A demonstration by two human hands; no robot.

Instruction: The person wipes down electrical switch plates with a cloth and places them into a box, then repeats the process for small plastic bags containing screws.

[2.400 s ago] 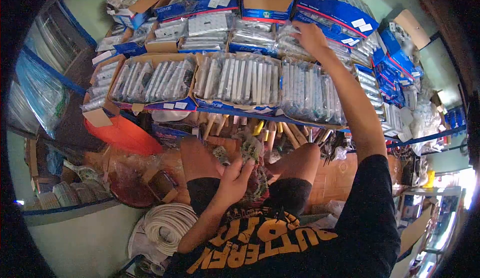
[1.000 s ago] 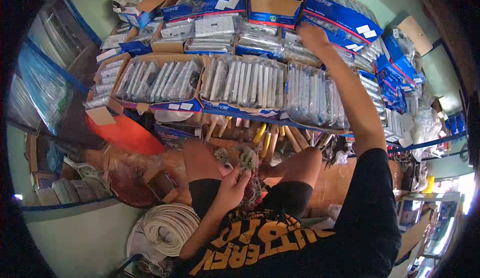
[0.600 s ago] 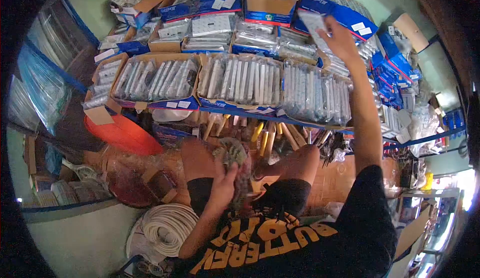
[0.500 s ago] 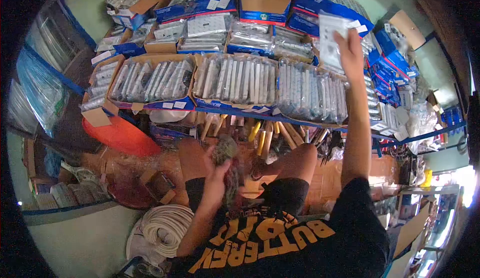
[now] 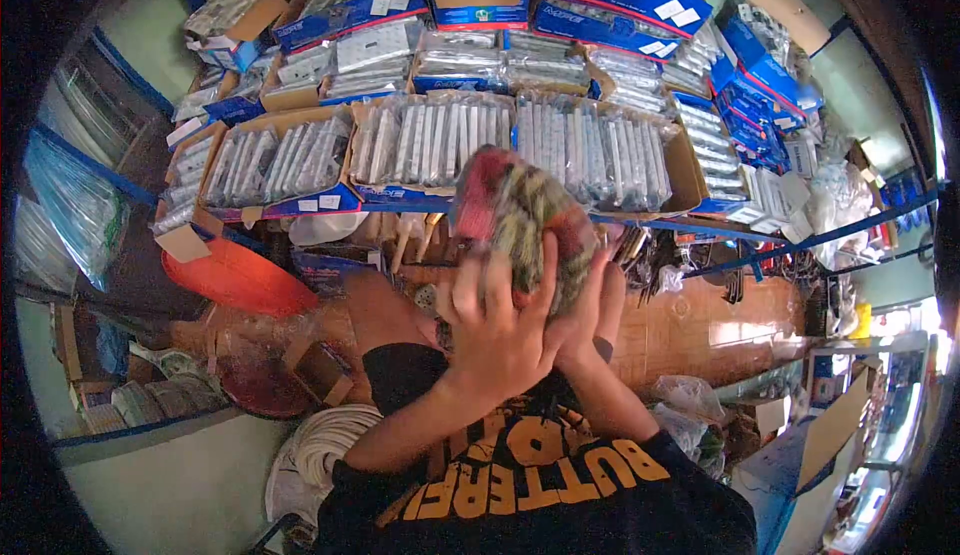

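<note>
Centrally: one cloth (image 5: pixel 522 217), multicoloured, bunched, raised in front of the person, overlapping the front boxes (image 5: pixel 350 197) in view. Left hand (image 5: pixel 493 343): fingers spread and pressed over the near side, grasping the cloth. Right hand (image 5: pixel 584 323): grasping the cloth at its right side; some fingers hidden. Contents of the folds, if any: cannot tell. Handling, as judged: light, soft, limp, neither slippery nor fragile; best taken by a thick fold, both sides. Adjacent stock: wrapped plates (image 5: pixel 440 145), on edge in the boxes, probably stiffer and slicker.
</note>
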